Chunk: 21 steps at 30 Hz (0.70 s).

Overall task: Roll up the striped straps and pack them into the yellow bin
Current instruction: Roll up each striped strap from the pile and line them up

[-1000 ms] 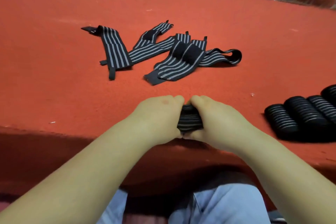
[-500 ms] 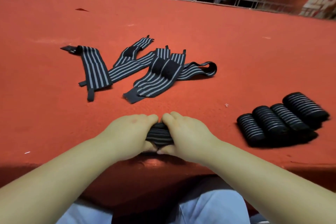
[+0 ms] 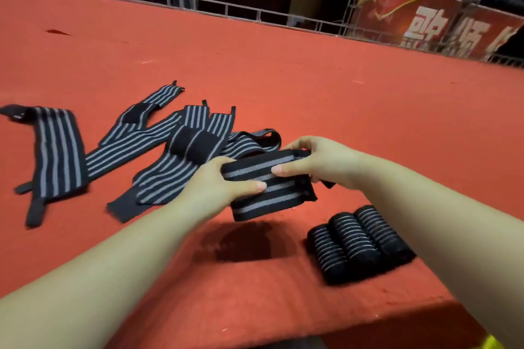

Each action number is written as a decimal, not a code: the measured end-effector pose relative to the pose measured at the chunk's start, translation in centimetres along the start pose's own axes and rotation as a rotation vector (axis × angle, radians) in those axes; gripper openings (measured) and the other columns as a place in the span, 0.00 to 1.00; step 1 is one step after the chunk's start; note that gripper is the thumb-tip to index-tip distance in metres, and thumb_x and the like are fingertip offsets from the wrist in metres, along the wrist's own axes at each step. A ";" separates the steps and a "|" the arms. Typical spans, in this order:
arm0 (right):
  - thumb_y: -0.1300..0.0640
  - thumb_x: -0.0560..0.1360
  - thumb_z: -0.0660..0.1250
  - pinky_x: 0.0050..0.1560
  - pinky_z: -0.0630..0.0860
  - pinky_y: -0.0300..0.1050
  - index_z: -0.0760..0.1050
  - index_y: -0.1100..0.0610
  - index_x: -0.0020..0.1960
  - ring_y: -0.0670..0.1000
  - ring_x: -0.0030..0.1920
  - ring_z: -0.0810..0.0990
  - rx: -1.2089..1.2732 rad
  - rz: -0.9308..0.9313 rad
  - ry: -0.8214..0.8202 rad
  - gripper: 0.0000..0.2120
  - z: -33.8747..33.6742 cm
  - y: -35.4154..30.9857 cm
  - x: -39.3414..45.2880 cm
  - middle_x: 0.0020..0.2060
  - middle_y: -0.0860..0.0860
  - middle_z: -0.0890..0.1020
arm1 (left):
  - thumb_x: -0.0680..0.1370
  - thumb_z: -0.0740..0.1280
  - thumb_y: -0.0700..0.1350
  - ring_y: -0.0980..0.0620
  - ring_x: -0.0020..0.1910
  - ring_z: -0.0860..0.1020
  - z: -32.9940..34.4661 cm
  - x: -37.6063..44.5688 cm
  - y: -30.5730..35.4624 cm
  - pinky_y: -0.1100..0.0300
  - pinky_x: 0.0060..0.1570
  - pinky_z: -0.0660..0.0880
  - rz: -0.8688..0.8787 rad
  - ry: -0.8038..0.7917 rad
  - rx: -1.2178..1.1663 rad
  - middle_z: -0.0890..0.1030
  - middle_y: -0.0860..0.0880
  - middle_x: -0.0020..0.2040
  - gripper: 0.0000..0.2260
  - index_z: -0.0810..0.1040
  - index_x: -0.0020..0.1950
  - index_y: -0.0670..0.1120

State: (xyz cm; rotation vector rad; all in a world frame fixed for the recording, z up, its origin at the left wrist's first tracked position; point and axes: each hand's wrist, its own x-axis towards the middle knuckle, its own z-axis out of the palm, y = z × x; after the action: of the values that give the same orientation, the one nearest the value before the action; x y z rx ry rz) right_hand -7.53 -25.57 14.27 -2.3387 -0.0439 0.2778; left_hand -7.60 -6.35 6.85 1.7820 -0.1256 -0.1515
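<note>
I hold a black strap with grey stripes, wound into a roll (image 3: 269,190), in the air above the red table (image 3: 340,110). My left hand (image 3: 218,187) grips its left end, thumb on top. My right hand (image 3: 320,161) grips its far right end, fingers curled over the edge. Several loose striped straps (image 3: 158,150) lie flat in a heap to the left. A row of finished rolls (image 3: 354,244) lies below my right forearm, which partly hides it. A sliver of yellow (image 3: 494,344) shows at the bottom right corner.
The table's near edge (image 3: 368,317) runs across the bottom right. A metal railing (image 3: 226,10) borders the far side, with a red banner (image 3: 442,22) behind it at the right. A dark shadow (image 3: 241,241) lies on the cloth under the held roll.
Both hands have lifted the roll off the table's near edge and carried it forward and to the right. The rolls on the table lie as before.
</note>
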 end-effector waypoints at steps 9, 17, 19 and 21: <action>0.41 0.68 0.73 0.39 0.67 0.47 0.75 0.53 0.55 0.53 0.41 0.73 -0.244 0.275 0.049 0.22 -9.6 6.6 3.9 0.49 0.55 0.79 | 0.69 0.74 0.46 0.51 0.43 0.81 12.6 8.4 1.3 0.66 0.32 0.74 -0.184 -0.205 -0.277 0.82 0.45 0.51 0.20 0.75 0.58 0.43; 0.44 0.70 0.72 0.32 0.64 0.42 0.74 0.55 0.57 0.52 0.39 0.71 -0.250 0.505 -0.037 0.22 -12.8 14.6 5.9 0.47 0.53 0.77 | 0.68 0.75 0.48 0.49 0.49 0.80 20.5 11.5 -0.1 0.53 0.52 0.78 -0.347 -0.326 -0.206 0.80 0.47 0.52 0.22 0.71 0.58 0.45; 0.45 0.70 0.72 0.30 0.63 0.41 0.75 0.57 0.54 0.51 0.36 0.70 -0.270 0.532 -0.082 0.19 -12.2 16.3 6.2 0.44 0.53 0.76 | 0.69 0.75 0.49 0.51 0.48 0.79 21.4 11.6 -0.7 0.56 0.48 0.76 -0.322 -0.333 -0.080 0.79 0.49 0.52 0.23 0.70 0.59 0.45; 0.46 0.71 0.71 0.30 0.64 0.40 0.74 0.57 0.52 0.50 0.34 0.70 -0.292 0.529 -0.101 0.17 -11.2 17.5 6.5 0.43 0.52 0.76 | 0.71 0.73 0.53 0.51 0.51 0.76 21.6 11.5 -1.1 0.58 0.49 0.73 -0.227 -0.301 0.221 0.77 0.50 0.55 0.22 0.70 0.59 0.46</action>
State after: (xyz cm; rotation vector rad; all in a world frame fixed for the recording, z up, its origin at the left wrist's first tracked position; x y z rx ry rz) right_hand 0.26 -45.01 8.41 -2.5897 0.5233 0.6875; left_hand 0.01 -28.82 0.77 1.9822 -0.1597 -0.5897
